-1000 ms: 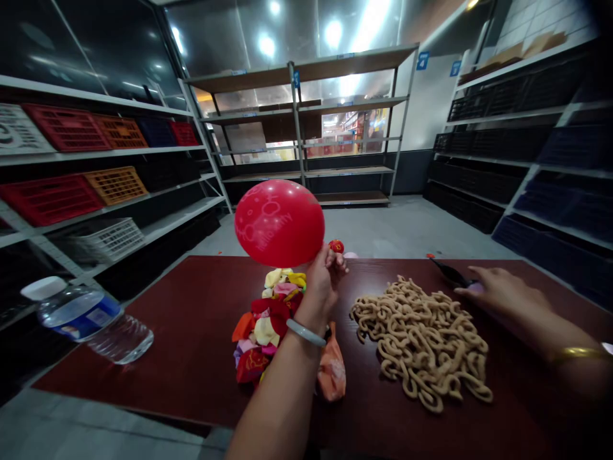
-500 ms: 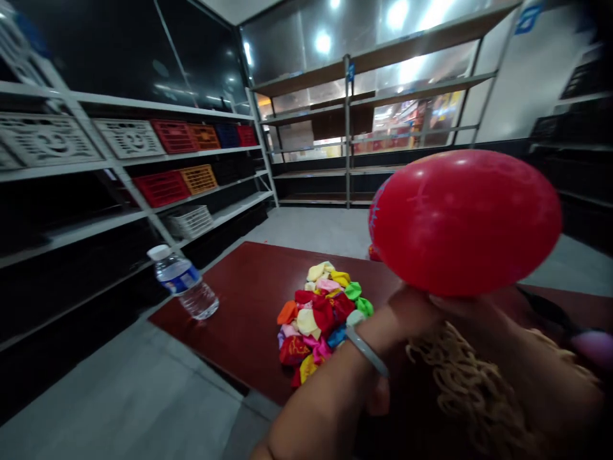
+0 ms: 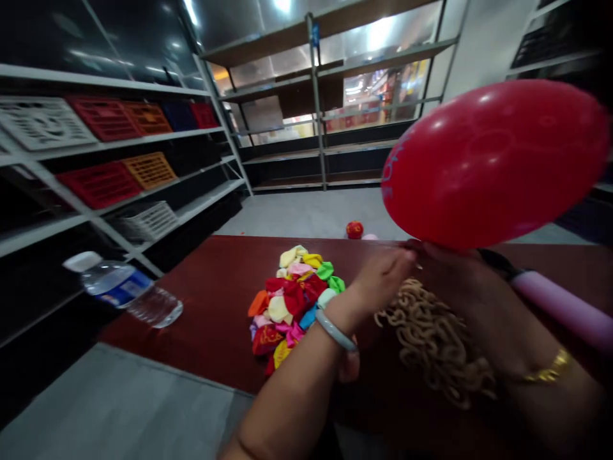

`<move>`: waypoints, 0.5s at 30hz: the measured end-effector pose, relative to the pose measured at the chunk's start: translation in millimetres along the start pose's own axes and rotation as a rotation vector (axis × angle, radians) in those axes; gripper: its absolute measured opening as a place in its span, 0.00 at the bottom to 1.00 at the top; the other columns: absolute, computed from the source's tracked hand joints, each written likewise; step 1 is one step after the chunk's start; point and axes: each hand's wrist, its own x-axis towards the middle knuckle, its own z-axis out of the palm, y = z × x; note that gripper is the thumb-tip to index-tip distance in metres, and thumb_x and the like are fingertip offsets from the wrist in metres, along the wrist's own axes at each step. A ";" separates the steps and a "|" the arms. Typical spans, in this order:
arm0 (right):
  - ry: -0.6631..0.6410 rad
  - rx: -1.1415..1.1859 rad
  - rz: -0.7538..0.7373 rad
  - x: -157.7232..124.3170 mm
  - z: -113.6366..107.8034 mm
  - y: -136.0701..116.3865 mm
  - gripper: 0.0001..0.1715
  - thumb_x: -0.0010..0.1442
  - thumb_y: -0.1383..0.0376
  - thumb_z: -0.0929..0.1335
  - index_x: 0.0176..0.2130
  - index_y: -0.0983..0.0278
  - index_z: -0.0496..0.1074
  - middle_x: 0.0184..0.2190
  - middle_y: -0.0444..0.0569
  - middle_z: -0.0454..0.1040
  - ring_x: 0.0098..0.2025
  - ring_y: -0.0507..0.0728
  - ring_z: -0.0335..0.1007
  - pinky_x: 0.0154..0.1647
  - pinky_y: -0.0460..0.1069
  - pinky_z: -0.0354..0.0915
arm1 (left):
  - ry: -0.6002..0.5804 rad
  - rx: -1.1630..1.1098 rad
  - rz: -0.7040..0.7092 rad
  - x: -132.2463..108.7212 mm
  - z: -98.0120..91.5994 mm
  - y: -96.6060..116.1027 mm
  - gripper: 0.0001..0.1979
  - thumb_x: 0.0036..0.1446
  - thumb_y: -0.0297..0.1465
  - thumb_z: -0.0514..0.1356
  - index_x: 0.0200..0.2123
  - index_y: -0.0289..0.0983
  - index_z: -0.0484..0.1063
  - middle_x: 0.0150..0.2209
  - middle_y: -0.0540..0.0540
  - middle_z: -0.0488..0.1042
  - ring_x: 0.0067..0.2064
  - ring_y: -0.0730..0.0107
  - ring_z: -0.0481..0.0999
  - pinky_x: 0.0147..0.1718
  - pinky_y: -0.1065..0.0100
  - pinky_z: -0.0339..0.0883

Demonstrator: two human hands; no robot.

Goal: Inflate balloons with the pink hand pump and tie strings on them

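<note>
An inflated red balloon (image 3: pixel 493 166) with faint lettering is held above the table, tilted up to the right. My right hand (image 3: pixel 453 275) is closed at the balloon's underside, around its neck, which the fingers hide. Beside it my left hand (image 3: pixel 380 278), with a pale bangle at the wrist, has its fingers drawn together near the neck. Motion blurs them, and what they pinch cannot be made out. Under my hands lies a heap of tan rubber bands (image 3: pixel 431 338). Left of my left hand is a pile of flat, multicoloured balloons (image 3: pixel 292 303).
A water bottle (image 3: pixel 127 291) stands at the left of the dark red table (image 3: pixel 205 294). A pink cylindrical object (image 3: pixel 560 303) with a black end lies at the right. Beyond the table, a small red balloon (image 3: pixel 355 230) is on the floor. Shelves with crates (image 3: pixel 98 182) line the left.
The view has shifted right. The balloon has risen and tilted up to the right. My left hand has drawn slightly away from the right, and more of the pink object shows.
</note>
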 end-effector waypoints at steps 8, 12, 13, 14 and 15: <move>0.033 0.427 0.221 0.4 -9.4 -5.9 0.09 0.59 0.58 0.64 0.40 0.54 0.71 0.41 0.48 0.76 0.51 0.63 0.71 0.49 0.63 0.68 | -0.042 -0.191 -0.286 4.2 -5.9 -12.0 0.19 0.58 0.45 0.59 0.25 0.36 0.72 0.22 0.50 0.64 0.21 0.76 0.56 0.22 0.71 0.48; 0.060 0.497 0.282 2.7 -15.8 -0.7 0.09 0.57 0.57 0.66 0.37 0.55 0.72 0.38 0.49 0.77 0.51 0.64 0.71 0.48 0.63 0.68 | 0.025 -0.029 -0.197 5.7 -7.0 -13.0 0.14 0.57 0.41 0.61 0.27 0.36 0.77 0.26 0.45 0.73 0.29 0.69 0.67 0.30 0.69 0.58; 0.085 0.547 0.306 3.2 -16.6 -0.1 0.07 0.55 0.57 0.67 0.35 0.55 0.72 0.37 0.48 0.77 0.50 0.63 0.72 0.47 0.62 0.69 | 0.025 0.055 -0.134 5.5 -6.7 -11.8 0.13 0.58 0.39 0.62 0.28 0.37 0.78 0.28 0.44 0.74 0.31 0.66 0.69 0.34 0.67 0.60; 0.107 0.596 0.329 3.7 -16.8 -0.1 0.06 0.54 0.58 0.69 0.33 0.56 0.71 0.36 0.47 0.76 0.48 0.63 0.72 0.46 0.61 0.69 | 0.018 0.146 -0.062 4.9 -6.3 -9.9 0.10 0.58 0.37 0.62 0.28 0.38 0.79 0.30 0.43 0.75 0.35 0.64 0.70 0.37 0.66 0.61; 0.124 0.634 0.350 4.1 -16.6 -0.5 0.06 0.52 0.58 0.70 0.32 0.56 0.71 0.35 0.46 0.76 0.47 0.62 0.72 0.45 0.60 0.69 | 0.010 0.231 0.011 3.9 -5.8 -7.8 0.08 0.57 0.35 0.63 0.29 0.40 0.79 0.31 0.43 0.76 0.38 0.61 0.71 0.41 0.64 0.61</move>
